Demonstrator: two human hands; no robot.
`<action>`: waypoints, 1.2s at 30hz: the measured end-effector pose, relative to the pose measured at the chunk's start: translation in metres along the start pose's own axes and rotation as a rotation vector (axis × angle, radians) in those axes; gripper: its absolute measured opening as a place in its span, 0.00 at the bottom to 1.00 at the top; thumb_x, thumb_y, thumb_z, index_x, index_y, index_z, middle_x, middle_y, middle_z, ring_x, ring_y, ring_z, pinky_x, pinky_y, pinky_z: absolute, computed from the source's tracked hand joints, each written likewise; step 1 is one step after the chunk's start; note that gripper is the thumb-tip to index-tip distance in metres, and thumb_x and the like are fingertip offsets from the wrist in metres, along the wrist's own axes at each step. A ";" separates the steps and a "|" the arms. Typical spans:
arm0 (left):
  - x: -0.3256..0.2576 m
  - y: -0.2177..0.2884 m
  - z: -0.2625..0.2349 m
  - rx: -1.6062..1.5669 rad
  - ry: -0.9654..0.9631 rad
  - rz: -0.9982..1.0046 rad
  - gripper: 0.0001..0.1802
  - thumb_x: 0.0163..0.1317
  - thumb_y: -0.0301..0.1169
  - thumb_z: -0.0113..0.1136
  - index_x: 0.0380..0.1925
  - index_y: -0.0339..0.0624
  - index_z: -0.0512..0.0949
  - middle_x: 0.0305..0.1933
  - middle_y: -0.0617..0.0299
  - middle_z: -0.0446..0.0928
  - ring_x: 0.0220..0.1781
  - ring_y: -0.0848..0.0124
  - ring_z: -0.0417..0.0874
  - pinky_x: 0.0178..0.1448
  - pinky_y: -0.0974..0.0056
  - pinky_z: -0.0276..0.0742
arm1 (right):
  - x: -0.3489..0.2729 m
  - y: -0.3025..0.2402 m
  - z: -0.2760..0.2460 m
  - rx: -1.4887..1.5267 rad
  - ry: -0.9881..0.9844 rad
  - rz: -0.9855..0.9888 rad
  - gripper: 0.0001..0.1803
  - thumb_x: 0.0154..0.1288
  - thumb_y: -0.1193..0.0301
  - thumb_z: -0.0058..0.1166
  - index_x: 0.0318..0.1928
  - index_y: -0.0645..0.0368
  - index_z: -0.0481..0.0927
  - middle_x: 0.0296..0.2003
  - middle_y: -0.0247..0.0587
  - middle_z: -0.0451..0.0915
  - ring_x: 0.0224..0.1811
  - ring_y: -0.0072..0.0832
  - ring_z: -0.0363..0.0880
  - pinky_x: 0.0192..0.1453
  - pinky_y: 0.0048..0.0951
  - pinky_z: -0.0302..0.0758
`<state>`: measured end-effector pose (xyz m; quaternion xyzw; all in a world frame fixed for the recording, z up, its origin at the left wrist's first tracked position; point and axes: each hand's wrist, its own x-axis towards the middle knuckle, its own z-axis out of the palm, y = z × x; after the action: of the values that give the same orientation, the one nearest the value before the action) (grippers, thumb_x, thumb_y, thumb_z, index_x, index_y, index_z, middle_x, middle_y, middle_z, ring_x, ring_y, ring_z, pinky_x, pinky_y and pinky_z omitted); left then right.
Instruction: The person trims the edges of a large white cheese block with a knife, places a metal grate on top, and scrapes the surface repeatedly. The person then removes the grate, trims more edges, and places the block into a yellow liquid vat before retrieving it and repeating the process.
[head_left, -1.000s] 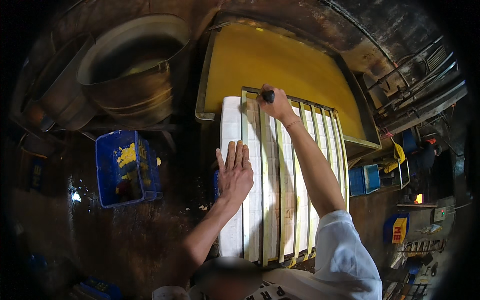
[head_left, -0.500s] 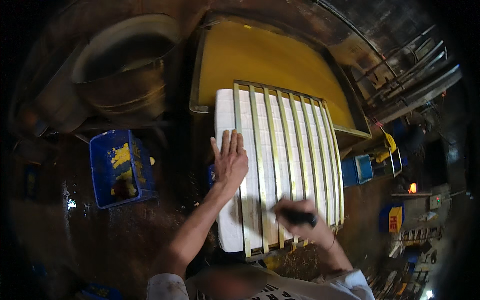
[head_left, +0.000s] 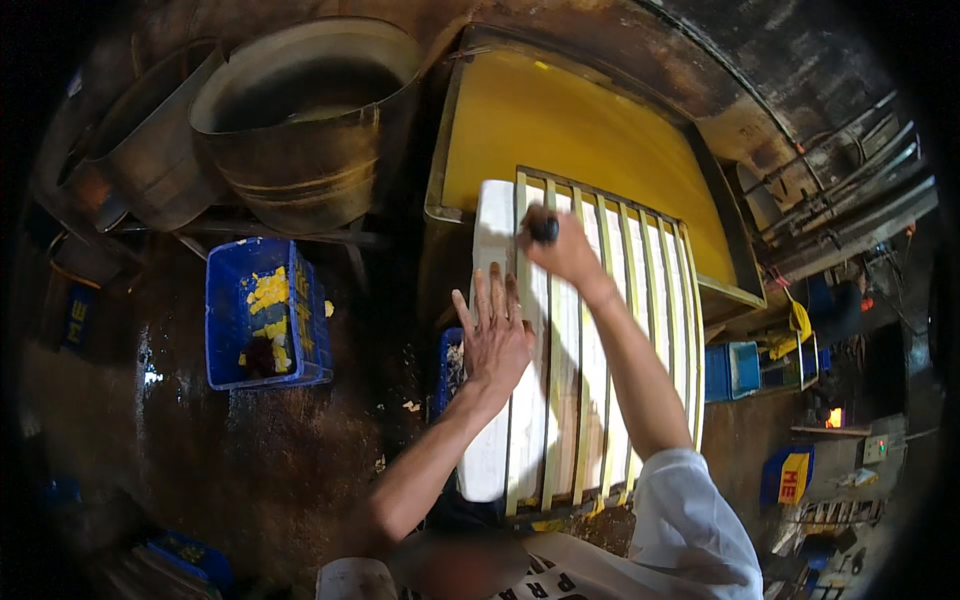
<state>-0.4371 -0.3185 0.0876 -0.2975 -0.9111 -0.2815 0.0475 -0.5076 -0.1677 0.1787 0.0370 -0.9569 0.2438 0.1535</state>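
Observation:
A large white slab (head_left: pixel 487 455) lies in front of me, with a rack of long pale yellow slats (head_left: pixel 667 330) across its top. My left hand (head_left: pixel 497 340) rests flat on the slab's left margin, fingers stretched forward and apart, its inner edge by the first slat. Beyond it, my right hand (head_left: pixel 565 250) is closed around a black-handled tool (head_left: pixel 543 228) near the far left of the slats. Its working end is hidden by the hand, so I cannot tell its kind.
A wide shallow tank of yellow liquid (head_left: pixel 560 110) adjoins the slab's far side. Big round metal vats (head_left: pixel 300 165) stand at the far left. A blue crate (head_left: pixel 225 330) holding yellow scraps is on the wet floor; another blue crate (head_left: pixel 447 395) sits beside the slab. Blue bins (head_left: pixel 742 368) are at the right.
My right hand has moved with the tool from the near part of the slats to the far left. The left hand stays flat on the slab's left margin. The whole view has shifted.

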 end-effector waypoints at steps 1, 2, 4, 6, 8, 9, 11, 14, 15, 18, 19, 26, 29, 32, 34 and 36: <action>-0.012 0.002 -0.008 -0.030 -0.006 -0.026 0.44 0.62 0.40 0.57 0.72 0.26 0.54 0.79 0.38 0.42 0.81 0.41 0.37 0.77 0.29 0.30 | -0.034 -0.024 -0.003 0.031 -0.018 0.019 0.07 0.55 0.71 0.58 0.30 0.62 0.77 0.25 0.57 0.79 0.30 0.55 0.80 0.34 0.44 0.76; -0.028 0.005 -0.016 -0.060 -0.019 -0.052 0.47 0.61 0.42 0.59 0.72 0.25 0.51 0.79 0.35 0.40 0.81 0.39 0.36 0.77 0.29 0.30 | -0.069 -0.053 -0.009 0.074 -0.045 0.070 0.06 0.56 0.73 0.58 0.30 0.63 0.76 0.24 0.56 0.78 0.28 0.54 0.80 0.32 0.42 0.75; -0.080 0.007 -0.024 -0.077 -0.051 -0.012 0.60 0.55 0.49 0.68 0.74 0.24 0.42 0.79 0.31 0.31 0.80 0.35 0.28 0.76 0.30 0.27 | -0.139 -0.097 -0.017 0.181 -0.079 0.148 0.04 0.58 0.76 0.56 0.30 0.64 0.76 0.22 0.56 0.77 0.24 0.53 0.79 0.28 0.39 0.75; -0.140 0.008 -0.039 -0.251 -0.076 -0.027 0.66 0.51 0.51 0.71 0.74 0.27 0.38 0.79 0.31 0.29 0.80 0.36 0.27 0.76 0.29 0.25 | -0.200 -0.140 -0.023 0.156 -0.065 0.130 0.07 0.54 0.78 0.59 0.31 0.65 0.73 0.20 0.56 0.76 0.21 0.52 0.78 0.27 0.42 0.74; -0.187 -0.001 -0.051 -0.330 -0.135 -0.012 0.68 0.50 0.49 0.74 0.75 0.32 0.36 0.79 0.32 0.28 0.80 0.36 0.28 0.76 0.30 0.27 | -0.244 -0.171 -0.035 0.269 -0.123 0.331 0.08 0.52 0.79 0.58 0.31 0.64 0.72 0.20 0.55 0.76 0.21 0.51 0.78 0.27 0.42 0.73; -0.206 -0.001 -0.059 -0.370 -0.173 -0.062 0.67 0.50 0.47 0.74 0.75 0.33 0.36 0.79 0.34 0.28 0.81 0.37 0.28 0.77 0.31 0.29 | -0.261 -0.177 -0.037 0.251 -0.135 0.349 0.08 0.52 0.79 0.58 0.31 0.64 0.72 0.20 0.55 0.76 0.21 0.50 0.78 0.27 0.41 0.73; -0.231 -0.004 -0.074 -0.405 -0.212 -0.124 0.66 0.49 0.44 0.74 0.75 0.32 0.37 0.79 0.35 0.30 0.81 0.37 0.31 0.78 0.33 0.32 | -0.286 -0.190 -0.042 0.212 -0.145 0.357 0.08 0.52 0.79 0.58 0.31 0.64 0.72 0.21 0.55 0.77 0.21 0.49 0.78 0.27 0.41 0.73; -0.251 -0.008 -0.083 -0.438 -0.227 -0.183 0.64 0.49 0.42 0.74 0.75 0.31 0.40 0.79 0.35 0.33 0.80 0.37 0.35 0.78 0.34 0.37 | -0.309 -0.196 -0.037 0.298 -0.187 0.335 0.05 0.56 0.78 0.57 0.32 0.65 0.75 0.16 0.48 0.73 0.14 0.34 0.73 0.23 0.32 0.70; -0.254 -0.008 -0.081 -0.475 -0.224 -0.208 0.63 0.50 0.42 0.73 0.75 0.31 0.40 0.79 0.35 0.33 0.81 0.37 0.35 0.78 0.36 0.38 | -0.310 -0.196 -0.040 0.283 -0.265 0.437 0.05 0.56 0.78 0.58 0.32 0.66 0.75 0.20 0.47 0.76 0.19 0.31 0.75 0.26 0.32 0.71; -0.269 -0.007 -0.073 -0.561 -0.220 -0.299 0.62 0.52 0.43 0.73 0.75 0.30 0.40 0.79 0.34 0.36 0.81 0.42 0.38 0.80 0.46 0.42 | -0.314 -0.168 -0.057 0.530 -0.020 0.446 0.04 0.58 0.79 0.57 0.34 0.64 0.76 0.30 0.55 0.81 0.31 0.41 0.82 0.35 0.31 0.75; -0.274 -0.002 -0.072 -0.588 -0.243 -0.349 0.62 0.53 0.43 0.73 0.75 0.30 0.40 0.79 0.34 0.36 0.81 0.42 0.38 0.80 0.48 0.43 | -0.308 -0.159 -0.071 0.546 0.046 0.444 0.03 0.60 0.78 0.56 0.35 0.64 0.77 0.32 0.57 0.82 0.34 0.43 0.83 0.38 0.31 0.76; -0.280 0.072 -0.047 -1.445 -0.262 -0.763 0.47 0.62 0.38 0.69 0.73 0.36 0.53 0.68 0.53 0.65 0.68 0.65 0.67 0.70 0.63 0.64 | -0.081 0.145 -0.129 -0.428 -0.091 0.270 0.18 0.60 0.67 0.54 0.44 0.69 0.79 0.39 0.64 0.82 0.44 0.55 0.81 0.51 0.47 0.76; -0.290 0.081 0.002 -1.292 -0.642 -1.036 0.20 0.64 0.32 0.67 0.54 0.36 0.76 0.51 0.62 0.79 0.53 0.73 0.77 0.61 0.67 0.71 | -0.025 0.292 -0.134 -0.600 -0.088 0.259 0.22 0.63 0.69 0.49 0.57 0.59 0.79 0.42 0.56 0.83 0.44 0.43 0.82 0.54 0.45 0.74; -0.295 0.115 0.016 -1.421 -0.454 -1.040 0.13 0.65 0.31 0.66 0.47 0.38 0.83 0.45 0.64 0.83 0.49 0.75 0.80 0.57 0.66 0.75 | 0.023 0.328 -0.109 -0.456 -0.318 0.390 0.23 0.67 0.64 0.50 0.61 0.55 0.77 0.42 0.53 0.84 0.43 0.41 0.82 0.53 0.40 0.75; -0.289 0.140 0.018 -1.495 -0.383 -1.066 0.15 0.66 0.33 0.65 0.50 0.38 0.82 0.47 0.64 0.83 0.51 0.75 0.79 0.57 0.65 0.75 | 0.025 0.320 -0.103 -0.397 -0.408 0.347 0.22 0.69 0.61 0.51 0.60 0.54 0.78 0.41 0.52 0.84 0.42 0.40 0.82 0.51 0.38 0.76; -0.280 0.159 0.020 -1.575 -0.311 -1.180 0.17 0.68 0.35 0.63 0.53 0.39 0.81 0.48 0.64 0.83 0.52 0.76 0.79 0.56 0.66 0.75 | 0.031 0.319 -0.123 -0.403 -0.477 0.365 0.23 0.69 0.55 0.51 0.59 0.53 0.78 0.47 0.52 0.83 0.47 0.45 0.80 0.54 0.40 0.74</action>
<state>-0.1153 -0.3460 0.0766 0.2228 -0.4626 -0.7421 -0.4309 -0.5496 0.1713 0.1464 -0.1098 -0.9854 0.0583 -0.1160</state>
